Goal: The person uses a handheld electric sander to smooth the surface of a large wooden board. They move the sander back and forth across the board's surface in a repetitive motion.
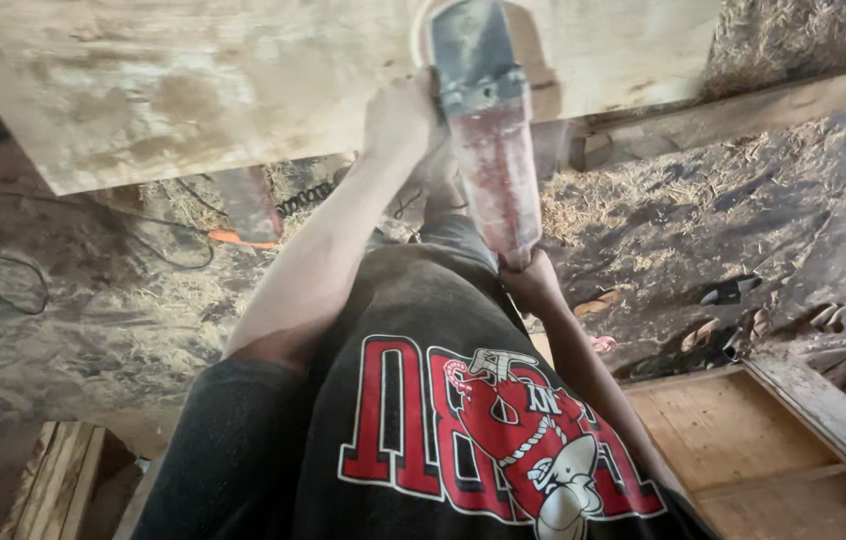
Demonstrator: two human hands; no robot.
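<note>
Plywood sheet point(193, 90) is lying across the top of the view, and everything is sitting relative to it. Against its near edge, a red power tool point(491, 140) is resting, its dark head lying on the wood. Left hand point(401, 120) is gripping the tool beside the head; right hand point(533, 282) is closing around the tool's rear end, below the sheet. Under the sheet, black cables point(3, 265) and an orange cord point(238, 240) are trailing over the straw-strewn floor point(703, 200). Sandals point(733, 290) are lying to its lower right, beside wooden planks point(823, 410).
</note>
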